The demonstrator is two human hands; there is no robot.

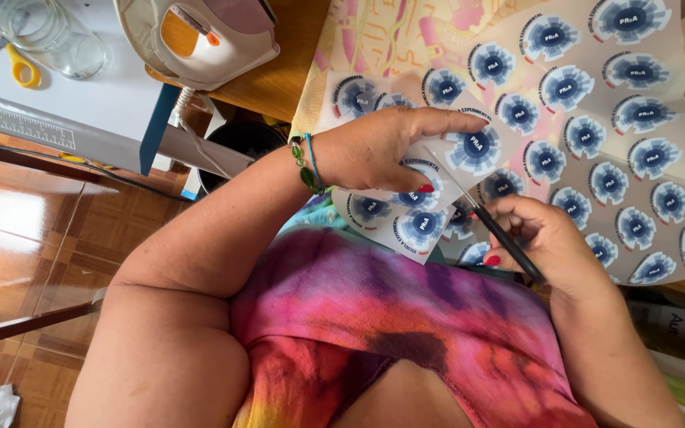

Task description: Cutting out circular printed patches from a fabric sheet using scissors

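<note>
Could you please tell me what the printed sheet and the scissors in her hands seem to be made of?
The sheet looks like thin glossy paper or transfer film: it curls and bends under the left hand and shines faintly between its round blue emblems. The scissors in the right hand appear to have slim steel blades, bright along the edge, dark toward the handle; the handle material is hidden.

A single head-worn camera looked steeply down from above the person's chest, close to the sheet of round blue emblems (596,135); it faced forward over that sheet; floor lay left of it; no second view existed.
</note>
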